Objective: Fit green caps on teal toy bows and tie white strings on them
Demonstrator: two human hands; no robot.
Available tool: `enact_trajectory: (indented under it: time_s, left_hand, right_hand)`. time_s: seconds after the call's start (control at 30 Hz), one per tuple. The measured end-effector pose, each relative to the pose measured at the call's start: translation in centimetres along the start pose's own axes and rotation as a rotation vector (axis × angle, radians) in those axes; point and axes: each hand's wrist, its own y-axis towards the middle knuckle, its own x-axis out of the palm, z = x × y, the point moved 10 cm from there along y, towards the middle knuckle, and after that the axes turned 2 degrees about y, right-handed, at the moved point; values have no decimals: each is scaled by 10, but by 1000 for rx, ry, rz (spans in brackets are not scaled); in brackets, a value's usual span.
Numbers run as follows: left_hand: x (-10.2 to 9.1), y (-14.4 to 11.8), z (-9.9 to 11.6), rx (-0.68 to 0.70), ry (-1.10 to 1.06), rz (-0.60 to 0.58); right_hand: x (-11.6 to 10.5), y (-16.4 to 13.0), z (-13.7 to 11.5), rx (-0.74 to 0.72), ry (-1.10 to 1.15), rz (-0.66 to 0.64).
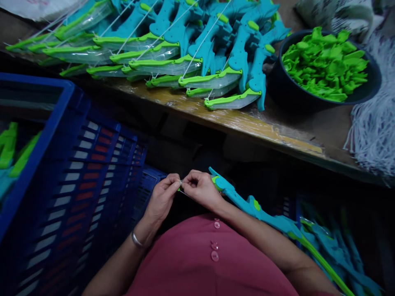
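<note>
A toy bow [243, 201] with a turquoise body and lime-green limbs lies slantwise in front of me, partly under my right forearm. One green limb runs toward the lower right; the other passes behind my right hand, and its green tip shows between the hands. My left hand [162, 199] is closed in a pinch at that tip, thumb against forefinger. Close beside it, my right hand [202, 190] pinches a thin white string near the same spot. The fingers cover most of the string end, so any knot or loop cannot be made out.
Many strung toy bows [212, 37] overlap along the workbench [271, 131]. A dark bowl [324, 105] of green plastic pieces [324, 65] sits at right, beside a heap of white strings [375, 135]. Blue crates [61, 189] stand at left; more bow parts [339, 246] lie low at right.
</note>
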Motion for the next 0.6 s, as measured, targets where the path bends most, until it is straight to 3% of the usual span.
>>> enact_trajectory:
  time_s: [0.2,0.33,0.6]
  left_hand:
    - [-3,-4,3,133,69,75]
    - [-4,-4,5,182,110,73]
    - [-8,-4,2,209,147,94]
  right_hand:
    - [-2,-3,13,170,-22,14]
    - [-2,-1,16,202,-17,-15]
    - [7,-6,40,307,342,60]
